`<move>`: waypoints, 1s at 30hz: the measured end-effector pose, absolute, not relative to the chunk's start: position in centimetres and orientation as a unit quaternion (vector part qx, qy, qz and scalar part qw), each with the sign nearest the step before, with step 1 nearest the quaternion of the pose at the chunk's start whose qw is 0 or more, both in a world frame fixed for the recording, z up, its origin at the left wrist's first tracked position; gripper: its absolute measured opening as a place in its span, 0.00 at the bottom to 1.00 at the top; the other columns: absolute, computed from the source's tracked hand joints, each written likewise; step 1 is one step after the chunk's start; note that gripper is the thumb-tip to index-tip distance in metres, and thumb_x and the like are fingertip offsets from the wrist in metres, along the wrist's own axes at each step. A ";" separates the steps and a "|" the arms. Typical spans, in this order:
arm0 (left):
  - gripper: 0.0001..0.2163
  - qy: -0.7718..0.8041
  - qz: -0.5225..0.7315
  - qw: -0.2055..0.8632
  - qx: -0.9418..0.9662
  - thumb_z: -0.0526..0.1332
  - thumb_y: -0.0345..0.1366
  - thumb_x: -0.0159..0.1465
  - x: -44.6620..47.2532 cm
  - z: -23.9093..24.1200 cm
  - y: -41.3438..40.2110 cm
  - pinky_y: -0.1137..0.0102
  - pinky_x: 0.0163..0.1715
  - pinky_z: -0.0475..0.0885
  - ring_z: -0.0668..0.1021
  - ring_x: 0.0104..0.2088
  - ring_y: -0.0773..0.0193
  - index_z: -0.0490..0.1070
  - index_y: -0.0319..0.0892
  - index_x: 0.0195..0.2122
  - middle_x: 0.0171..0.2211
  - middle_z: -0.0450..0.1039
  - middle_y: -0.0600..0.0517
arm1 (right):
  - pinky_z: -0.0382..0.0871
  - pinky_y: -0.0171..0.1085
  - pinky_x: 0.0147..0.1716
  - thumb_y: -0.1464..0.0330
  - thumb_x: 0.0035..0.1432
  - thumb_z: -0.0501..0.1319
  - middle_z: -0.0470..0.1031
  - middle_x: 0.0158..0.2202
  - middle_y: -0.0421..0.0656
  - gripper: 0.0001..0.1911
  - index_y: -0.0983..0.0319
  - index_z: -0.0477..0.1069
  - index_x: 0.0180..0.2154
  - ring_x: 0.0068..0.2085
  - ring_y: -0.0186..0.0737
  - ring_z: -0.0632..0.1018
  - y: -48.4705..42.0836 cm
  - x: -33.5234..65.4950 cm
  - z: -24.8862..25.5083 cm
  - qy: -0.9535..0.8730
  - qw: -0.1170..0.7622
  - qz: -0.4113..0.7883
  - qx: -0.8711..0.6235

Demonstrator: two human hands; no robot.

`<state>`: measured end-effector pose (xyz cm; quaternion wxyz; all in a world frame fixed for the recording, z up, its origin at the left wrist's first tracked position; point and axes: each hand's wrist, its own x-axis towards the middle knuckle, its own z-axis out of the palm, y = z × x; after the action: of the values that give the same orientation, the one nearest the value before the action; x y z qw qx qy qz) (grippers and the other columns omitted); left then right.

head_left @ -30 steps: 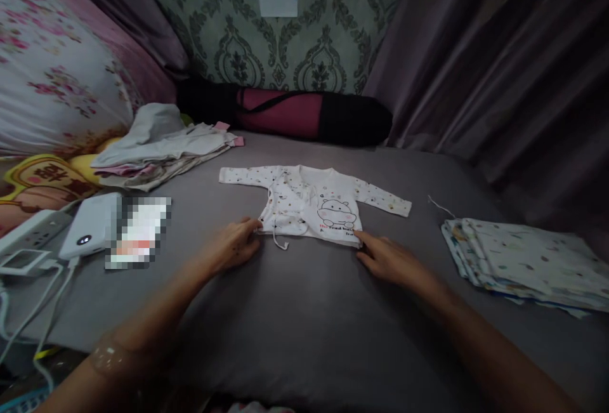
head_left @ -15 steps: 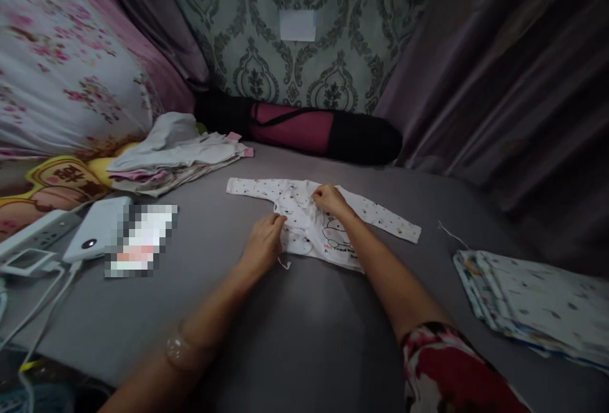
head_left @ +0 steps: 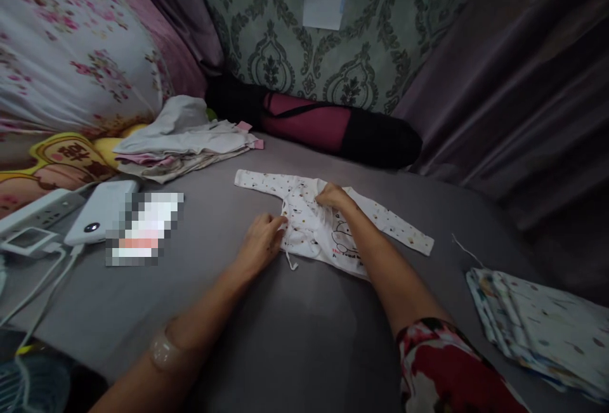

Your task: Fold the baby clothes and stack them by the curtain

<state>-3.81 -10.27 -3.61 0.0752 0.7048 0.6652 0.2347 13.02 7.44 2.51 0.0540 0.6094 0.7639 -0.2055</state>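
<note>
- Hands stand apart from each other: the right hand (head_left: 334,198) appears to pinch the front of the small white shirt (head_left: 303,217) near the neckline.
- Left hand (head_left: 261,245) meets the shirt's side edge; cannot tell whether its fingers grip.
- Handling, in judgement: light, even tension, left side steadied, puckered front eased flat without skewing the body; tie cord (head_left: 291,262) kept clear of creases.
- Position: shirt lies spread on the grey sheet (head_left: 295,343), body between the hands, one sleeve extending outward on each side; right forearm hides part of the printed front.
</note>
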 end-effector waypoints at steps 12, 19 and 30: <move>0.16 0.693 0.200 0.145 0.677 0.50 0.35 0.69 -3.8 -2.5 -10.8 0.67 0.38 0.67 0.75 0.39 0.58 0.68 0.44 0.55 0.40 0.73 0.46 | 0.64 0.41 0.49 0.72 0.63 0.51 0.76 0.48 0.54 0.16 0.66 0.74 0.47 0.50 0.49 0.76 5.5 14.6 1.9 0.798 0.001 -0.005 0.603; 0.11 0.662 0.193 0.047 0.723 0.53 0.37 0.68 -3.2 -1.8 -10.8 0.62 0.44 0.68 0.73 0.45 0.55 0.74 0.42 0.42 0.44 0.72 0.44 | 0.59 0.43 0.55 0.75 0.65 0.45 0.72 0.54 0.53 0.20 0.64 0.73 0.50 0.57 0.49 0.69 4.6 13.4 1.5 0.845 -0.065 0.036 0.529; 0.16 0.617 0.148 0.082 0.768 0.53 0.37 0.69 -3.2 -1.7 -11.2 0.53 0.58 0.62 0.64 0.63 0.48 0.68 0.47 0.57 0.63 0.63 0.46 | 0.35 0.48 0.66 0.56 0.70 0.39 0.42 0.71 0.54 0.35 0.72 0.45 0.68 0.70 0.49 0.44 4.9 9.5 -2.5 0.858 -0.033 -0.095 0.504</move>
<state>-3.21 -11.20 -1.65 0.0823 0.7681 0.6175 0.1479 9.48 4.86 -2.46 -0.0326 0.5044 0.8576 -0.0949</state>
